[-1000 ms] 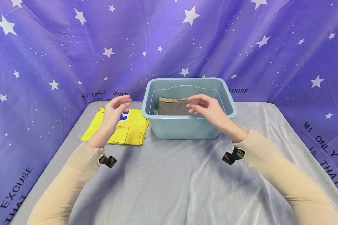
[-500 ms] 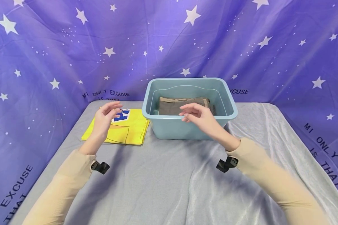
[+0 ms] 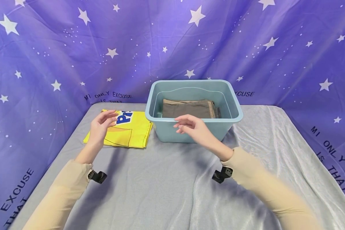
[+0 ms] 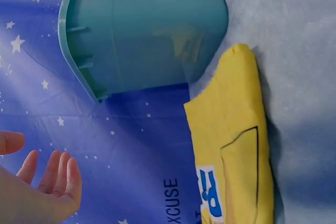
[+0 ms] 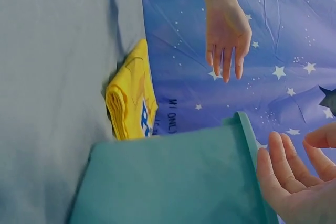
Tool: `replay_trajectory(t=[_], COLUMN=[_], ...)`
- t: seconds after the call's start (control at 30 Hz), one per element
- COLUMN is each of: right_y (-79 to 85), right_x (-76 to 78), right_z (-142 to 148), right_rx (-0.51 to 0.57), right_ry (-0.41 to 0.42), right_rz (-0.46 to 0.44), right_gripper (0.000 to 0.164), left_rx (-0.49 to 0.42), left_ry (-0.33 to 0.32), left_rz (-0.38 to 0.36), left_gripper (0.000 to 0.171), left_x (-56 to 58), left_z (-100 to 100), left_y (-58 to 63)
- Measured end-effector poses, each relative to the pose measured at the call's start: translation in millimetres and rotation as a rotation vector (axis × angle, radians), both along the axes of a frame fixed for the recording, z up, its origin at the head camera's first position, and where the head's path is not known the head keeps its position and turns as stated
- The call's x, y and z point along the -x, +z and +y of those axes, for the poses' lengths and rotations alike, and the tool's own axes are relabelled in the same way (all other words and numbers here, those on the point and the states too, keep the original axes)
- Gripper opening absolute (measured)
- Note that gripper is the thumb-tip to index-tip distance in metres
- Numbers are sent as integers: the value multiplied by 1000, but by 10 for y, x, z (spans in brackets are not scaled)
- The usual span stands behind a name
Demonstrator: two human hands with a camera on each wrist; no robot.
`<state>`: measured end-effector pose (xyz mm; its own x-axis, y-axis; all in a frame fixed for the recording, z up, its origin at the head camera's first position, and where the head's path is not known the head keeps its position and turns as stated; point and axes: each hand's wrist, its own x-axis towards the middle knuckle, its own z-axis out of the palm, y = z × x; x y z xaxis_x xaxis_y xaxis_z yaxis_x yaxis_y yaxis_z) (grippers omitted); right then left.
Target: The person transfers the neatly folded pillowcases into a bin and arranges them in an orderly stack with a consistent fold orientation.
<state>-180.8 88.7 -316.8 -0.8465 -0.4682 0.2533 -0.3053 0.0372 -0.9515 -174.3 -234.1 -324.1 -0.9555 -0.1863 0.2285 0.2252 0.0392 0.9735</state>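
Note:
My left hand [image 3: 99, 127] hangs above the left part of a folded yellow cloth [image 3: 139, 129] with a blue-and-white printed patch; its fingers are loosely bent and hold nothing. My right hand [image 3: 196, 129] hovers in front of the near rim of a blue-green plastic bin [image 3: 166, 132], also with nothing in its relaxed fingers. Inside the bin lies a folded dark grey-brown cloth [image 3: 187, 109] with a tan edge. The right wrist view shows the yellow cloth's stacked folds [image 5: 119, 114] lying beside the bin. In the left wrist view, both bin and yellow cloth stand apart from my fingers.
A grey velvety cover [image 3: 161, 185] lies over the table, with wrinkles on the right. Purple curtains [image 3: 132, 38] with white stars and lettering enclose the back and sides. Each wrist carries a small black camera [image 3: 97, 176].
Both hands have drawn back toward the body and moved left, the right one from over the bin to before its front. More of the grey-brown cloth shows. Bin and yellow cloth stay put.

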Motion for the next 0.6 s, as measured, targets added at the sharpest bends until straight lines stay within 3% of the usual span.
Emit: replay_trajectory(t=[0.23, 0.27, 0.37, 0.6], right_y=[-144, -169, -227, -370], right_x=[-52, -57, -74, -73], right_z=[-153, -176, -245, -398], right_rx=[14, 17, -1, -18], right_ry=[41, 48, 54, 71], right_rz=[-11, -20, -52, -111], right_gripper=[28, 28, 28, 28], left_rx=[48, 8, -4, -61], left_ry=[9, -20, -28, 19], left_rz=[27, 51, 71, -13], left_gripper=[20, 22, 25, 16], left_x=[-11, 32, 34, 0], left_z=[-117, -180, -221, -254], left_y=[-127, -202, -243, -224])
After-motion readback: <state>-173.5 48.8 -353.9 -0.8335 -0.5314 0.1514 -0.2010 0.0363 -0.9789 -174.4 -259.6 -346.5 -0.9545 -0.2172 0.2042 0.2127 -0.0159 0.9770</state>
